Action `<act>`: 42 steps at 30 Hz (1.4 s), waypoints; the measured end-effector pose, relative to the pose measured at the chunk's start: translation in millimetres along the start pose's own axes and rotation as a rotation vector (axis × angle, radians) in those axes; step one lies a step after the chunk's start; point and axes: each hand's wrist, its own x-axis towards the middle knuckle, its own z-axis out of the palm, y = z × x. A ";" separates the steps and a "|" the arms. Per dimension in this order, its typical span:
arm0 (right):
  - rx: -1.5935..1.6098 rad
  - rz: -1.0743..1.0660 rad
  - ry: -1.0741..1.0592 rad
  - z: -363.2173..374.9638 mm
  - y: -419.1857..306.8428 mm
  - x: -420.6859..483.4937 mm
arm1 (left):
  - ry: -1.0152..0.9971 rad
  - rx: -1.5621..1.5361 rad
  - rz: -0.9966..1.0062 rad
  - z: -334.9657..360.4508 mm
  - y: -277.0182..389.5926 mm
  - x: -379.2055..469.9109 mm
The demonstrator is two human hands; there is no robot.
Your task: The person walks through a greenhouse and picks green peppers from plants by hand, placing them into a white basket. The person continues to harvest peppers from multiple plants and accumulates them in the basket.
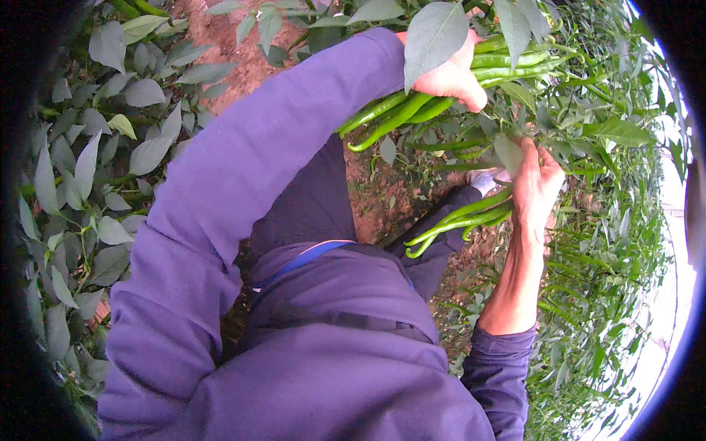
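Near the top, my left hand point(455, 74) is closed around a bunch of long green chili peppers point(513, 62), whose curved tips stick out below the wrist. A broad leaf partly covers this hand. Lower and to the right, my right hand point(535, 179) is raised among the leaves of a pepper plant point(551, 135) and holds several more long green peppers point(469, 216), their tips pointing to the lower left. Its fingertips are partly hidden by a leaf. More peppers point(460, 146) hang on the plant between the two hands.
Leafy pepper plants point(110, 231) stand close on the left, and a dense row point(601, 248) runs down the right. Reddish soil point(375, 204) shows between them. My legs and a shoe point(485, 181) are below the plants.
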 end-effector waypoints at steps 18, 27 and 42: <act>0.382 0.272 -0.191 -28.8 -0.4 -30.5 | -0.112 -0.837 -0.177 47.3 40.9 -120.6; 0.223 -0.067 0.175 -60.4 -22.7 -64.0 | 0.094 -0.947 -0.303 51.7 74.3 -153.4; 0.854 -0.196 -0.294 27.4 -98.1 -153.1 | 0.127 -1.112 -0.066 82.9 83.2 -169.5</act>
